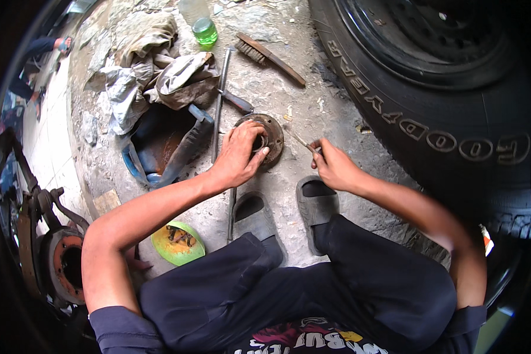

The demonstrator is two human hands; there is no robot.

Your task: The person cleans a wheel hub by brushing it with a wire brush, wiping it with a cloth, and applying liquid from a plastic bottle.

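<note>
On the ground in front of my feet lies a round, rusty metal wheel hub [274, 131] with a flange and a hole in its middle. My left hand [240, 152] grips it from the left, fingers over the far side and thumb across the near part of its centre. Just right of the hub, apart from it, my right hand [333, 165] is closed around a thin, stick-like tool [302, 141]. Its tip points up and left toward the hub; its exact kind is unclear. A dark-handled screwdriver [237, 101] lies just beyond the hub.
A long metal bar [221, 97] lies left of the hub. Around it are a cut blue container [141, 159], crumpled rags [159, 74], a wooden wire brush [271, 57], a bottle with green liquid [205, 32] and a green bowl [180, 255]. A large tyre [389, 88] fills the right.
</note>
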